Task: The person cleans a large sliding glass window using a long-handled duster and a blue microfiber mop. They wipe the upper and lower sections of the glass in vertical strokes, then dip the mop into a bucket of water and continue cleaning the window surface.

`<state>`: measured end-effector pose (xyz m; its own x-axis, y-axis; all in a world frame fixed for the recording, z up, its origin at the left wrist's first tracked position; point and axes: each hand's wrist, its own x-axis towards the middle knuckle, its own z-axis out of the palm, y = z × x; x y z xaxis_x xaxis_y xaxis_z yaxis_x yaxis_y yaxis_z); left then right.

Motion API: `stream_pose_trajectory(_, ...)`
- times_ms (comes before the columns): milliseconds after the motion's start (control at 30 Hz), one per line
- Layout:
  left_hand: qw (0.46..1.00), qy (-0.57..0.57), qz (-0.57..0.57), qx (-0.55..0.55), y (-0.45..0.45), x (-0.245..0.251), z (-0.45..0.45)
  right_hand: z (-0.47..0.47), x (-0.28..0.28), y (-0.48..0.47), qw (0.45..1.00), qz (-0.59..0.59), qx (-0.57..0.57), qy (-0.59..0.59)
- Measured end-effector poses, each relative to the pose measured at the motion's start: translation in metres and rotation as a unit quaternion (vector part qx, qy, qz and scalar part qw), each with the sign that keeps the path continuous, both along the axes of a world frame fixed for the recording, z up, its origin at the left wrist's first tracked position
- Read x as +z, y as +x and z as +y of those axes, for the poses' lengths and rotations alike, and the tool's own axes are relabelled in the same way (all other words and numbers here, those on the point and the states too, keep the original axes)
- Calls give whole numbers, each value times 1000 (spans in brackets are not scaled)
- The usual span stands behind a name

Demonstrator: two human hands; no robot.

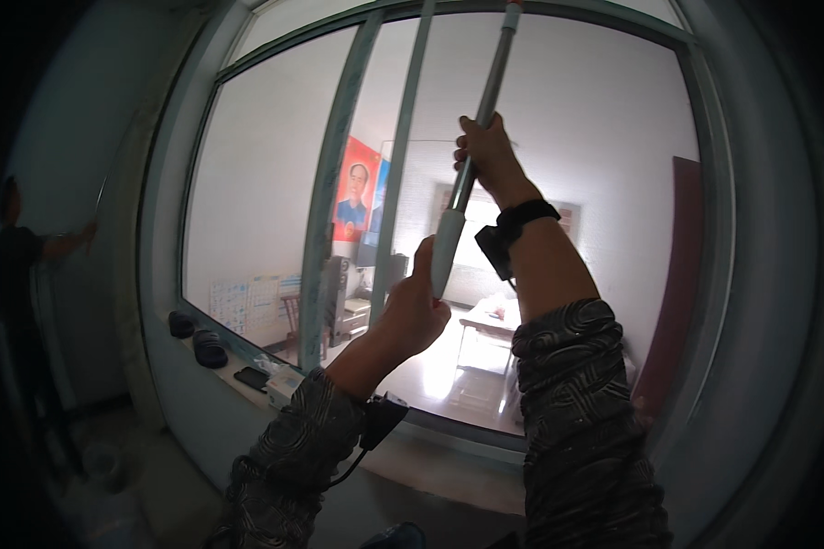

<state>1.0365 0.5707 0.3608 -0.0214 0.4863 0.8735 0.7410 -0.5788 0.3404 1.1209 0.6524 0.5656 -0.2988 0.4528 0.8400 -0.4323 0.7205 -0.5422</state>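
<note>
A metal telescopic pole [496, 77] runs steeply upward in front of a large framed window [549, 82], and its top end leaves the picture. Around its pale handle grip [448, 240] my left hand [412, 309] is closed, with the thumb along the side. Higher up, my right hand [489, 154] wraps the bare metal shaft. A dark strap with a small black box [498, 250] sits on my right wrist. Another black box [384, 418], with a cable, hangs at my left wrist. Whatever tops the pole is out of view.
On the sill at left lie dark slippers [211, 348], a dark phone-like object [250, 377] and a tissue box [285, 386]. A person [24, 267] holding a thin stick stands far left, near a bucket-like container [103, 460]. Beyond the glass are a table [484, 321] and a red poster [353, 185].
</note>
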Motion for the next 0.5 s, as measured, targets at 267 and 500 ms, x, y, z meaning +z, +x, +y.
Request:
stream_pose_trajectory(267, 993, -51, 71, -82, 95, 8, 32, 20, -14, 149, 991, 65, -116, -15)
stream_pose_trajectory(500, 972, -96, 12, -212, 130, -18, 9, -1, -40, 189, 994, 39, -100, -20)
